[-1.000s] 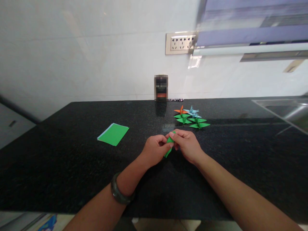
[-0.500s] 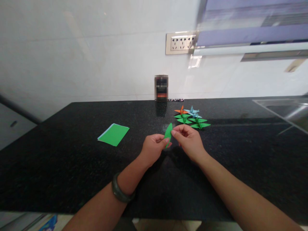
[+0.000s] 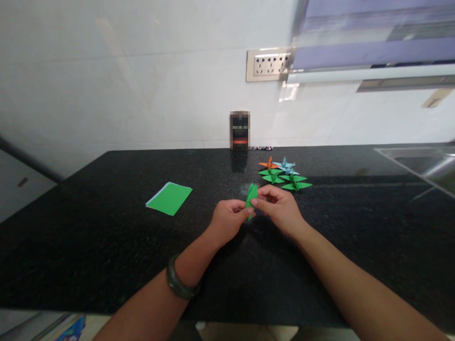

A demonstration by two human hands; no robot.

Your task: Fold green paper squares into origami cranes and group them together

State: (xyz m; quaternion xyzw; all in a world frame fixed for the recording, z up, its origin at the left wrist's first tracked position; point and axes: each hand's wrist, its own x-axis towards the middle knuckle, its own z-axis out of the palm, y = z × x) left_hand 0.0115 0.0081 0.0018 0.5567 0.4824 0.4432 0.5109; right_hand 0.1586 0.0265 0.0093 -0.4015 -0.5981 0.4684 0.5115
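A small folded green paper piece [image 3: 252,194] stands nearly upright between my two hands, just above the black countertop [image 3: 106,246]. My left hand [image 3: 229,220] pinches its lower part with thumb and forefinger. My right hand [image 3: 280,208] pinches its right side, fingers curled. Beyond my right hand lie several finished paper cranes [image 3: 284,174], green, blue and orange. A stack of green paper sheets [image 3: 168,198] lies flat to the left.
A dark blurred-out box [image 3: 240,130] stands against the white wall at the back. A socket panel [image 3: 268,64] is on the wall above it. A steel sink [image 3: 423,166] sits at the far right. The counter's front edge runs just below my forearms.
The green piece went from lying low and slanted between my fingers to standing upright. Both hands rose slightly, and my right fingers shifted their pinch along its side.
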